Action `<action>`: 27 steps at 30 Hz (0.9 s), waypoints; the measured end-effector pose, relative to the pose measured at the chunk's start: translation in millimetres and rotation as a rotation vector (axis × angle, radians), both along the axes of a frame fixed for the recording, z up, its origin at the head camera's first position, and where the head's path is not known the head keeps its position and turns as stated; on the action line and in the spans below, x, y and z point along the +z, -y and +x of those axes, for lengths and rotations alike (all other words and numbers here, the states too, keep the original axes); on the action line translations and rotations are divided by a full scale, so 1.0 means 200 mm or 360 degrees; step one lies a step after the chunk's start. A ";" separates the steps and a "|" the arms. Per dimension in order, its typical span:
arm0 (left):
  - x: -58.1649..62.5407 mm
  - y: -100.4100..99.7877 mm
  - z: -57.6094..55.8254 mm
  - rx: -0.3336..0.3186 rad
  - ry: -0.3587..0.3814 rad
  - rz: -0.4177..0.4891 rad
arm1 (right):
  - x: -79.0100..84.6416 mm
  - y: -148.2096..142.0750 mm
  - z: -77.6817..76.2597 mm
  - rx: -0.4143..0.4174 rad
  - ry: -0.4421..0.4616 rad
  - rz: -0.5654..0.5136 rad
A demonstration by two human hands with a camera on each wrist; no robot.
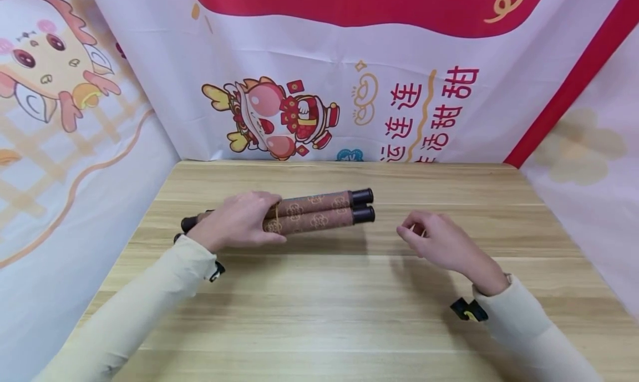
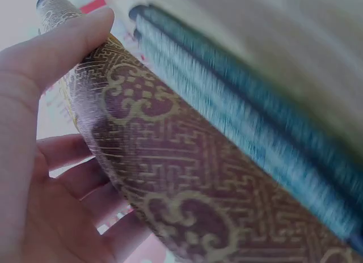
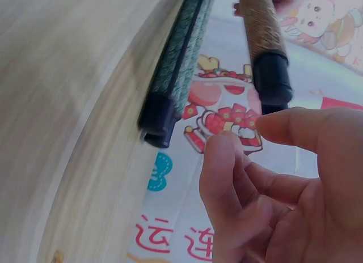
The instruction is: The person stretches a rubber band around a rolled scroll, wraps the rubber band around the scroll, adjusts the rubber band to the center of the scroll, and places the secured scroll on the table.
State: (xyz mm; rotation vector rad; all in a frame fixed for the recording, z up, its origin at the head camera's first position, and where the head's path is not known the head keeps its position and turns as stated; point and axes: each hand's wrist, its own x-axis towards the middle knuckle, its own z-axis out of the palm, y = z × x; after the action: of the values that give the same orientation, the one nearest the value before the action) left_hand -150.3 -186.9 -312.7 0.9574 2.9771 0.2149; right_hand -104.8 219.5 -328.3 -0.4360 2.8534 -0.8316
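Holding the brown scroll [image 1: 319,221] over the bench [image 1: 299,310] in the left hand [image 1: 239,220], probably to stop it unrolling, with the right hand [image 1: 441,242] loosely curled, empty, near the dark knobs [image 1: 363,214].

Free passage over the counter [image 1: 309,304] is left in front of the brown rolls [image 1: 319,221] and in the gap off their right ends up to the right hand [image 1: 444,240], while their left part is blocked by the left hand [image 1: 237,221], one flank by a teal roll [image 2: 244,132], and the way well behind them by printed cloth [image 1: 339,93].
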 end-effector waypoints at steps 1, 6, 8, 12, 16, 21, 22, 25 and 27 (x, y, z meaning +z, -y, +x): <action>0.02 0.01 -0.03 0.0012 0.0016 0.0009 | 0.00 -0.01 0.00 -0.0004 -0.0015 0.0020; 0.10 0.04 -0.17 0.0049 0.0045 -0.0015 | 0.01 -0.04 -0.02 -0.0043 -0.0031 0.0065; 0.12 0.05 -0.22 0.0073 0.0040 -0.0057 | 0.01 -0.06 -0.03 -0.0053 -0.0039 0.0079; 0.14 0.05 -0.32 0.0161 0.0035 -0.0146 | -0.01 -0.09 -0.07 -0.0053 -0.0083 0.0141; 0.13 0.05 -0.41 0.0244 0.0074 -0.0197 | -0.03 -0.14 -0.10 -0.0067 -0.0090 0.0251; 0.11 0.04 -0.51 0.0303 0.0135 -0.0232 | -0.04 -0.20 -0.14 -0.0098 -0.0005 0.0353; 0.11 0.04 -0.52 0.0310 0.0147 -0.0236 | -0.04 -0.21 -0.14 -0.0101 0.0016 0.0364; 0.08 0.04 -0.58 0.0327 0.0163 -0.0244 | -0.05 -0.25 -0.16 -0.0085 0.0054 0.0400; 0.06 0.04 -0.61 0.0352 0.0181 -0.0244 | -0.06 -0.28 -0.18 -0.0065 0.0056 0.0426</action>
State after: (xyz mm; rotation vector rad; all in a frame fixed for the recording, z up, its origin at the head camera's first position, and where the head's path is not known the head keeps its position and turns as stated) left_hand -271.9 -195.8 -300.6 0.5805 2.9382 0.0392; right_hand -139.9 274.7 -340.4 -0.3261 2.8916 -0.4472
